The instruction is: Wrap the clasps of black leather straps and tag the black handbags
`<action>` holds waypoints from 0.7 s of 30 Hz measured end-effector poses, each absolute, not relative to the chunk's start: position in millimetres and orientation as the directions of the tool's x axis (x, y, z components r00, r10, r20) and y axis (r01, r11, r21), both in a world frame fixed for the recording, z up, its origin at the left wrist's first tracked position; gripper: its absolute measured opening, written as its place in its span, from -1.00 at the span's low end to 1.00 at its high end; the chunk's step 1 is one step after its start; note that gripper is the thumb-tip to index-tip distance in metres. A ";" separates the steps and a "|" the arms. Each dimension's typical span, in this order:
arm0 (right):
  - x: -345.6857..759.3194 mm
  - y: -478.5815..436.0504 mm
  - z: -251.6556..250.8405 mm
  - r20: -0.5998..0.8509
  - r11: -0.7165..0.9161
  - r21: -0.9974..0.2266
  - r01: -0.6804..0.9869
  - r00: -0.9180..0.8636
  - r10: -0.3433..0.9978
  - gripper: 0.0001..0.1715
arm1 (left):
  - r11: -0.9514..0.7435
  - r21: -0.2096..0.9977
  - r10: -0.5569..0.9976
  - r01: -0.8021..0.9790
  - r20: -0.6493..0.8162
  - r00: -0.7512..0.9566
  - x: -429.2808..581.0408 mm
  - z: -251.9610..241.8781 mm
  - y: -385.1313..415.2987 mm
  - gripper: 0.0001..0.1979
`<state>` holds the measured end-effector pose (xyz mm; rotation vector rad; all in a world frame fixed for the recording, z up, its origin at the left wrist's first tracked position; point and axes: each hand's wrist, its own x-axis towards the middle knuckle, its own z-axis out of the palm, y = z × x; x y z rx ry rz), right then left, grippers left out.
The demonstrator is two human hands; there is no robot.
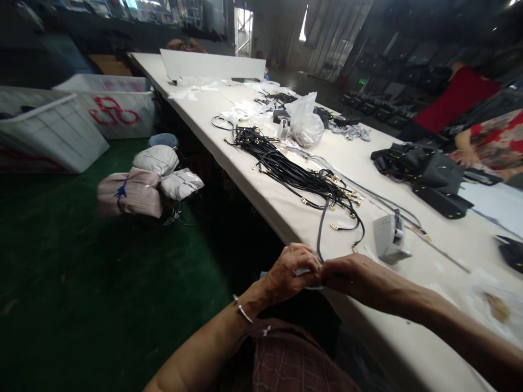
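Note:
My left hand (291, 270) and my right hand (347, 276) meet at the near edge of the table, fingertips almost touching. Both are closed. A dark strap (322, 231) runs from the pile down to the pinched fingers, and its end is hidden there. A small pale strip (303, 271) shows among the fingers of my left hand; its kind is unclear. Just beyond lies a heap of thin black straps (286, 166) with gold-coloured metal clasps. To the right of my right hand stands a small white tape dispenser (390, 238).
A knotted clear plastic bag (306, 122) sits past the straps on the long table (269, 209). Black bags (433, 171) lie at the right, near a co-worker's hand (468, 157). White bins (110, 106) and wrapped bundles (131, 190) stand on the green floor at left.

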<state>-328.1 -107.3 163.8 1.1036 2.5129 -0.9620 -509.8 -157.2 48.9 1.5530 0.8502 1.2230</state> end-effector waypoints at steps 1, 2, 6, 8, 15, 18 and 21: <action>-325.0 -105.2 165.5 -0.439 0.487 -0.477 0.732 -0.678 0.590 -0.75 | -0.250 0.965 0.933 -0.082 0.263 0.247 -509.6 50.7 -156.9 -0.82; -320.6 -102.5 166.6 -0.431 0.467 -0.474 0.746 -0.659 0.616 -0.69 | -0.184 0.974 0.949 -0.135 0.212 0.233 -509.1 51.4 -157.4 -0.78; -294.8 -90.3 168.7 -0.542 0.327 -0.482 0.813 -0.570 0.617 -0.59 | 0.024 0.966 0.989 -0.259 0.015 0.149 -499.0 46.2 -163.0 -0.63; -281.4 -87.2 170.5 -0.577 0.276 -0.521 0.808 -0.572 0.583 -0.48 | 0.080 0.953 0.992 -0.292 -0.047 0.117 -489.6 43.1 -164.8 -0.58; -252.2 -102.0 181.1 -0.360 0.577 -0.295 0.761 -0.648 0.671 -0.76 | -0.001 0.949 0.984 -0.317 0.058 0.170 -450.5 62.4 -157.5 -0.66; -241.7 -110.0 179.8 -0.271 0.653 -0.190 0.734 -0.678 0.683 -0.73 | -0.161 0.969 0.977 -0.186 0.183 0.108 -431.7 72.2 -155.2 -0.73; -227.0 -112.2 174.6 -0.194 0.728 -0.196 0.657 -0.754 0.628 -0.66 | -0.171 0.978 0.980 -0.116 0.181 0.082 -413.7 71.3 -155.7 -0.73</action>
